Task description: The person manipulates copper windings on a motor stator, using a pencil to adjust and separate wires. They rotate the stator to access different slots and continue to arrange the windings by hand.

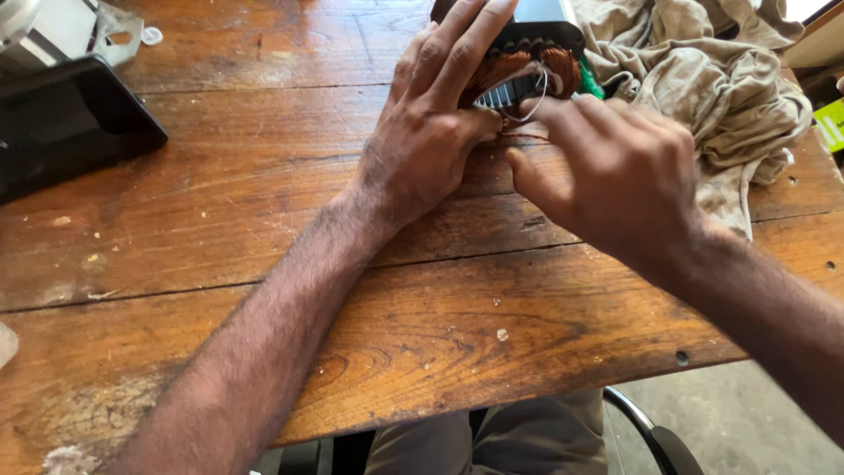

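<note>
A motor stator (527,53) with copper windings and a dark metal casing lies at the far edge of the wooden table (220,237). My left hand (431,123) rests over its left side, fingers stretched across the casing. My right hand (615,167) is just to the right and nearer me, fingers bent toward the copper coil and a thin wire loop (532,97) at the stator's end. Whether the right fingertips pinch the wire is hidden.
A crumpled beige cloth (712,79) lies at the back right. A black flat device (66,123) sits at the back left beside a grey metal part (53,31). The table's near edge runs along the bottom, with a chair frame (651,431) below.
</note>
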A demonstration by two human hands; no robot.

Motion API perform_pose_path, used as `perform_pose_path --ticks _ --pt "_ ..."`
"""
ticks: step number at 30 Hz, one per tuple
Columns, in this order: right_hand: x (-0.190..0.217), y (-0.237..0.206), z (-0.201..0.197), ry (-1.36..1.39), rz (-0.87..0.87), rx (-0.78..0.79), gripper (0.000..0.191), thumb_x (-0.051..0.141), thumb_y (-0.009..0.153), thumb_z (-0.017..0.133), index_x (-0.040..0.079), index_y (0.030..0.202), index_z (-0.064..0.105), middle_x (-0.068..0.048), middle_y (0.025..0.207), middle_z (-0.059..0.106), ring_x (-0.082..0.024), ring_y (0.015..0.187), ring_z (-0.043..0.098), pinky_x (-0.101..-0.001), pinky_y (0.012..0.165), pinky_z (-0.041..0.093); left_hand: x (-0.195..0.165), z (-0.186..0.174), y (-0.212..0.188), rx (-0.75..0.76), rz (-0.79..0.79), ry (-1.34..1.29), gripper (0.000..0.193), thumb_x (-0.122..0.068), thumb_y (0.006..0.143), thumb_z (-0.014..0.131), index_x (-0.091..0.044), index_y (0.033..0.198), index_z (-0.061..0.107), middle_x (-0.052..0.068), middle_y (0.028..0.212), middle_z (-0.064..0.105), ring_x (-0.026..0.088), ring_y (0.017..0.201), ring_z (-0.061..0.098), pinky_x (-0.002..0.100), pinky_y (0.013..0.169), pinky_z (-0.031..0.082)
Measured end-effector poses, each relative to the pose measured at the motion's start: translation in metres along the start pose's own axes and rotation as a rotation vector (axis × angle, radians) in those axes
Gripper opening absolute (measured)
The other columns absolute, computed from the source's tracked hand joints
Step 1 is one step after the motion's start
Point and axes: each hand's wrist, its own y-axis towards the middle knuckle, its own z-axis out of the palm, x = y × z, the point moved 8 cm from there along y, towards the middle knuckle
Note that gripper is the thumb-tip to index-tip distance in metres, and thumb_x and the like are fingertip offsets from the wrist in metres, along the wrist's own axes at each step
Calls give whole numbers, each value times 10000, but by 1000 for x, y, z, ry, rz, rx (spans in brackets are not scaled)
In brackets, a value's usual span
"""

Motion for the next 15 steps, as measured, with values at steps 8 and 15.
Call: perform_pose_path --ticks 8,15 --pt "14 -8 20 -198 -270 50 131 114 1024 720 25 1114 753 -97 907 750 -175 797 732 -296 686 597 -2 -2 0 13 -27 -49 173 -190 1052 737 -213 905 825 47 1697 168 259 1599 107 515 1348 216" --pt "-26 -36 73 1248 1110 597 211 197 1026 695 14 1118 746 -108 849 743 -174 700 715 -281 579 573 -2 -1 -1 -13 -11 7 184 -184 1066 740 -222 907 825 40 1700 162 245 1607 103 521 1360 194"
